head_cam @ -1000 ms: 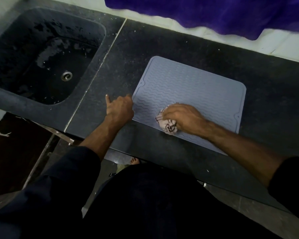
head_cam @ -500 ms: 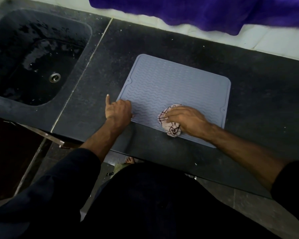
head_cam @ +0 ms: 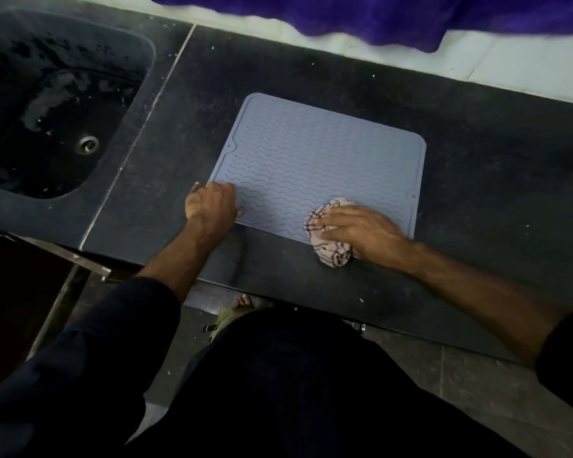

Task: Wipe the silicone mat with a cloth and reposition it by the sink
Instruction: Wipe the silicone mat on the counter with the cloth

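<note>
A grey-blue silicone mat (head_cam: 318, 163) with wavy ridges lies flat on the dark counter (head_cam: 477, 180), to the right of the sink (head_cam: 47, 100). My left hand (head_cam: 210, 206) rests with curled fingers on the mat's near left corner. My right hand (head_cam: 358, 231) presses a bunched pinkish cloth (head_cam: 329, 239) with dark lines onto the mat's near right edge. Part of the cloth hangs over onto the counter.
The black sink is wet, with a metal drain (head_cam: 87, 144). A purple fabric (head_cam: 377, 14) hangs over the white wall at the back. The counter's front edge (head_cam: 278, 292) runs just above my dark trousers, with floor tiles below.
My right hand has slid the cloth rightward along the mat's near edge. My left hand's pointing finger has curled in, and the hand now sits on the mat's corner.
</note>
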`<state>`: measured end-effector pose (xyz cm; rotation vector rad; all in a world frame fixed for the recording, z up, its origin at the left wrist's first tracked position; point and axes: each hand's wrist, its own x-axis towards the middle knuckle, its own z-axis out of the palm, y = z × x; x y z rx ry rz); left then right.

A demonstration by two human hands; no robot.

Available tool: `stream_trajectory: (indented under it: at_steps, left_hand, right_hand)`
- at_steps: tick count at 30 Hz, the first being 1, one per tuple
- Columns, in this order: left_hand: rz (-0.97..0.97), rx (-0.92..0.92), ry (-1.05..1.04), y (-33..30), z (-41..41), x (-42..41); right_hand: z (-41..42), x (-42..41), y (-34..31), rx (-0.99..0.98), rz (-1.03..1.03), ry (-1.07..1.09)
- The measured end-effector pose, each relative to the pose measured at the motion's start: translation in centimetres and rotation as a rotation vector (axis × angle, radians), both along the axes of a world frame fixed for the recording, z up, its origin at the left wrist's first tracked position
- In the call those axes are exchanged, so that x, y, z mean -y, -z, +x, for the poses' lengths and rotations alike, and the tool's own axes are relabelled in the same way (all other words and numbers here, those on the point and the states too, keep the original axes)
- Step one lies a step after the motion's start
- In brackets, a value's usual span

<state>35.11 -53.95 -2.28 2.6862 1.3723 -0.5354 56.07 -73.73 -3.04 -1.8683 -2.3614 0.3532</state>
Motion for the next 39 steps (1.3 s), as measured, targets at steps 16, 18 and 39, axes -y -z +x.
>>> stream_trajectory:
  at_steps: [16,18,39]
  left_hand:
    - [-0.013,0.0,-0.01,-0.4,0.2,0.2]
    - [-0.011,-0.006,-0.006,-0.3,0.1,0.2]
    - [-0.109,0.278,0.194,-0.4,5.8,-0.6]
  right_hand:
    - [1.3,3.7,0.5,-0.035,0.077,0.008]
    - [2.1,5.5,0.1,-0.003,0.106,0.01]
    - [5.5,6.9,-0.6,-0.534,0.277,0.755]
